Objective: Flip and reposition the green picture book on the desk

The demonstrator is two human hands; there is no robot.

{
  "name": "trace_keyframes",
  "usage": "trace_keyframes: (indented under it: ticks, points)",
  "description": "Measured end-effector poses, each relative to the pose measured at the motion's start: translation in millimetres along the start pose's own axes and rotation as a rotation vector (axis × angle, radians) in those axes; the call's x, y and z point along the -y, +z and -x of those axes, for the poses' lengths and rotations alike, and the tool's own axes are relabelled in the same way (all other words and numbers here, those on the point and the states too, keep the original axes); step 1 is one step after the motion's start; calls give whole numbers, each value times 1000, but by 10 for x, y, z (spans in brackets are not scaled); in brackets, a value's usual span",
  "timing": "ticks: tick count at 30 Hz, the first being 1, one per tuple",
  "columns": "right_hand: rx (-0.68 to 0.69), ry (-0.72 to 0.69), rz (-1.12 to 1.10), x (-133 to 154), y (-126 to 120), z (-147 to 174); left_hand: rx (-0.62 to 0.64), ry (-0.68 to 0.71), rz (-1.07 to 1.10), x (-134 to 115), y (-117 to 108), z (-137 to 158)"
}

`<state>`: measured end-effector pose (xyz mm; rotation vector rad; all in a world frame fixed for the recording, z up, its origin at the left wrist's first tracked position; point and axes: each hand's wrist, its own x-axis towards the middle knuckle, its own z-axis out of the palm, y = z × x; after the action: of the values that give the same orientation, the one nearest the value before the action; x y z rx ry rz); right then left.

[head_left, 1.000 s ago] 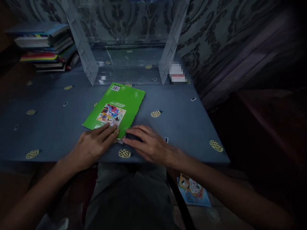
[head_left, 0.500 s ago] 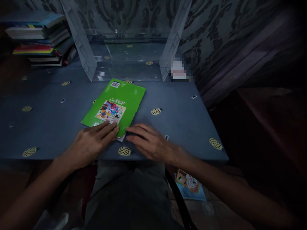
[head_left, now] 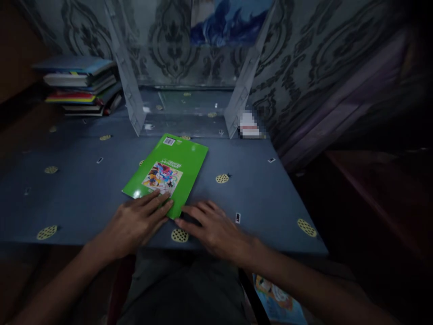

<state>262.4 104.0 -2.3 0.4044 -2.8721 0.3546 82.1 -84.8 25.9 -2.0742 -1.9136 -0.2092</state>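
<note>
A green booklet [head_left: 189, 169] lies slanted on the cloth-covered table, its cover showing a colourful picture, a barcode and upside-down lettering. My left hand [head_left: 137, 221] rests on its near left part, fingers stretched out flat over the cover and the lower edge of the picture. At the near right corner is my right hand [head_left: 213, 225]. Its index finger and thumb touch the booklet's edge there, with a gap between them; the other fingers are bent. The pages under the cover are hidden.
Behind the booklet stands a clear plastic rack [head_left: 133, 108]. A stack of books [head_left: 83, 85] is at the back left, and a blurred-out white item [head_left: 250, 124] sits beside the rack. Below the table's right front lies a blue booklet [head_left: 280, 302].
The view has tilted up, so everything sits lower in the picture. My right fingers have closed in on the booklet's corner, where white page edges stuck out before. My left hand stays flat.
</note>
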Motion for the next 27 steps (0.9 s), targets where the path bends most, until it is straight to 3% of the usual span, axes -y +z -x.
trace_keyframes:
  ticks: [4, 7, 10, 14, 19, 27]
  points:
    - [102, 61, -21, 60, 23, 28, -34, -40, 10, -28, 37, -33]
    - [134, 77, -65, 54, 23, 43, -7, -156, 14, -84, 91, -73]
    - [122, 79, -125, 37, -36, 59, 48, -287, 25, -147, 169, -103]
    - [34, 111, -251, 4, -141, 71, 60, -354, 15, -172, 295, -85]
    - [-141, 275, -204, -170, -148, -61, 148, -384, 22, -134, 351, -73]
    - [1, 535, -54, -468, -344, -455, 184, -431, 3, -171, 441, -105]
